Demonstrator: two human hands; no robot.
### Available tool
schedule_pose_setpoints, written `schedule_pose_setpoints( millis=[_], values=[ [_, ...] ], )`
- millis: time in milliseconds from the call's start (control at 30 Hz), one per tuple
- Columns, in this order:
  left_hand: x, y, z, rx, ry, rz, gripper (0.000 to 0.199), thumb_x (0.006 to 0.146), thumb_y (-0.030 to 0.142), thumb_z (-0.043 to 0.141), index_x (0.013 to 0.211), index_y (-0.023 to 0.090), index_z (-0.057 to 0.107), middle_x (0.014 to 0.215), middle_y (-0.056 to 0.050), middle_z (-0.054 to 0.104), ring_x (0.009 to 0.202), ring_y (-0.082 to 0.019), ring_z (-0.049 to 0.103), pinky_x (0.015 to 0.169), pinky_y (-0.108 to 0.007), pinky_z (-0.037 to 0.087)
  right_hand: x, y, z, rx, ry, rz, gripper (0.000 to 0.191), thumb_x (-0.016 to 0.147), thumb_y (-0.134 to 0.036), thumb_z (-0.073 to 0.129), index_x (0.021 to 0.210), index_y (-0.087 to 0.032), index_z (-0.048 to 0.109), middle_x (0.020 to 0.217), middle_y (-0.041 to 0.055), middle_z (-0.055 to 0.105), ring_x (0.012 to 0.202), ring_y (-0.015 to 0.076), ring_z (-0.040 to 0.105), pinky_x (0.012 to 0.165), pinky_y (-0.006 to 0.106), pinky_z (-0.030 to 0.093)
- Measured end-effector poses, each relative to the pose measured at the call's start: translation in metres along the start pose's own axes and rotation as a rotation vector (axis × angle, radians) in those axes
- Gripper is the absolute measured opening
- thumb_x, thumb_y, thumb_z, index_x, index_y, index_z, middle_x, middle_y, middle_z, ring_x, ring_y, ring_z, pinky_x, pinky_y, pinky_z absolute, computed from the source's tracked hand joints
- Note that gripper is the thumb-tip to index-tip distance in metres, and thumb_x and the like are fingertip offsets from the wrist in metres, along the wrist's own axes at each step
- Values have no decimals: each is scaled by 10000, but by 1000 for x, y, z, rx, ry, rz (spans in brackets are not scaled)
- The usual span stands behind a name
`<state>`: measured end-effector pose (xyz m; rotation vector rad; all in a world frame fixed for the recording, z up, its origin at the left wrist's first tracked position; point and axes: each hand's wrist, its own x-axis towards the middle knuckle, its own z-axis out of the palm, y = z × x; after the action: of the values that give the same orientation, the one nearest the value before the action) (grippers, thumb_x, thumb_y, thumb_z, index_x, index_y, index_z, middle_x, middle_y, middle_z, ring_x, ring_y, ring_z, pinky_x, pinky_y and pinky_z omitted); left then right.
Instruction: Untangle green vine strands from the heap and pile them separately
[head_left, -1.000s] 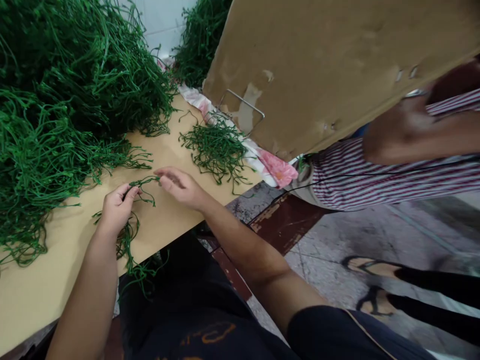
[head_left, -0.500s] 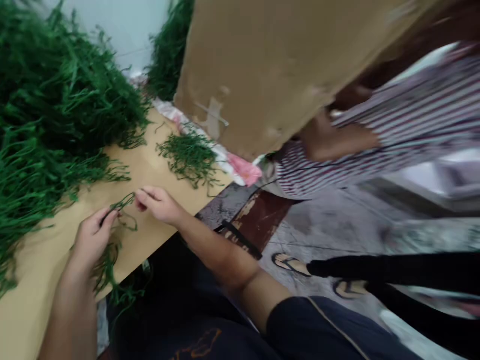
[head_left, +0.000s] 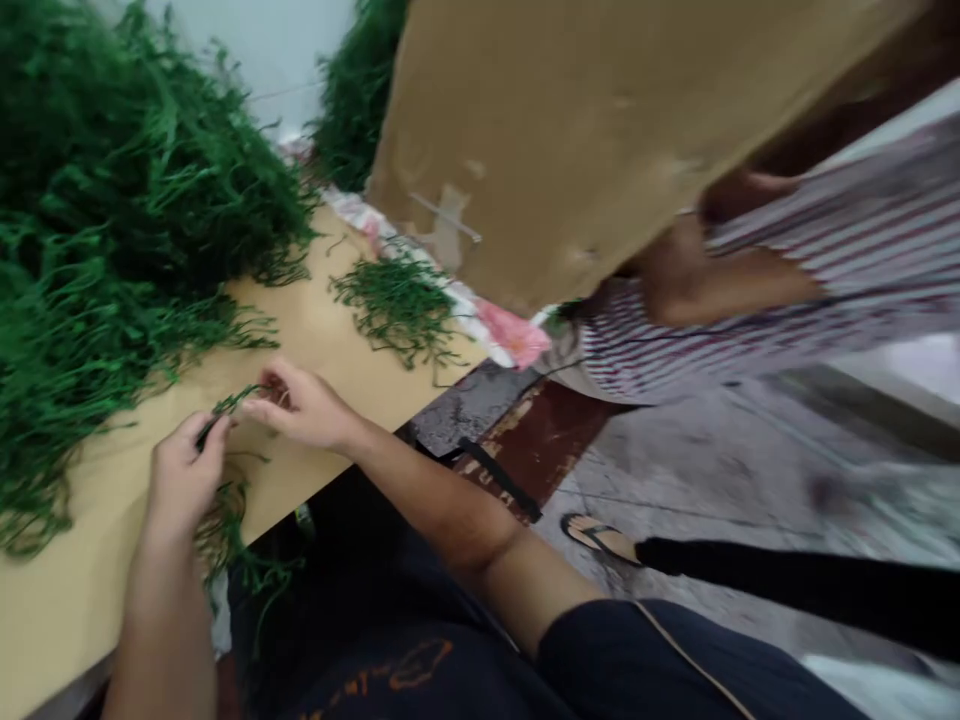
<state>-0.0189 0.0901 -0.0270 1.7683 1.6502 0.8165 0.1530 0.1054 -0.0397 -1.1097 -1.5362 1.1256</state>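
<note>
Over the tan tabletop (head_left: 300, 455), my left hand (head_left: 184, 465) pinches a thin bundle of green strands (head_left: 229, 402). My right hand (head_left: 296, 405) is closed at the bundle's upper right end, thumb and fingers pressed together on the strands. A big heap of green stringy pieces (head_left: 112, 220) covers the table's left and far side. One smaller green pile (head_left: 405, 300) lies to the right of my hands. More green strands (head_left: 229, 535) hang at the near table edge, below my left hand, partly hidden by my forearm.
A large cardboard sheet (head_left: 555, 130) stands beyond the small pile, over a pink and white cloth (head_left: 510, 335). Another person's bent arm (head_left: 735, 285) and striped clothing (head_left: 862, 260) are behind it. A sandaled foot (head_left: 600, 535) rests on the floor at right.
My right hand has moved left and closer to my left hand, and the loop of strand between them looks smaller. The whole view has shifted slightly, and only one sandaled foot shows now.
</note>
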Motion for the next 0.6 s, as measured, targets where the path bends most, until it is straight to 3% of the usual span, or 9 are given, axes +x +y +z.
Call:
schedule_pose_setpoints(
  millis=[100,233,500,600],
  values=[
    [-5,5,4,-66,-5,24,279,774,399,508,826,153,632,723,-3,652,693,-133,559,637,-223,428,-2,8,9,-66,-3,-35,303,727,-416,597,850,-161,489,709,-22,495,605,80,440,568,227,356],
    [-7,4,5,-113,-5,30,242,793,354,501,787,143,620,705,-1,621,669,-111,525,626,-213,395,0,10,9,7,-65,-65,257,821,-382,469,699,-156,491,586,-37,415,551,74,367,548,239,313],
    [-10,3,7,-163,36,79,197,805,320,500,758,152,591,665,8,583,622,-97,484,600,-214,366,-4,-2,12,195,-220,-72,425,745,-581,530,711,-159,492,605,-34,419,569,72,383,543,233,333],
    [-10,4,8,-133,44,64,163,801,289,495,776,161,593,695,5,603,638,-102,499,609,-214,364,-6,-3,14,164,-137,-104,457,796,-586,454,603,-171,450,548,-41,367,537,70,350,537,241,319]
  ],
)
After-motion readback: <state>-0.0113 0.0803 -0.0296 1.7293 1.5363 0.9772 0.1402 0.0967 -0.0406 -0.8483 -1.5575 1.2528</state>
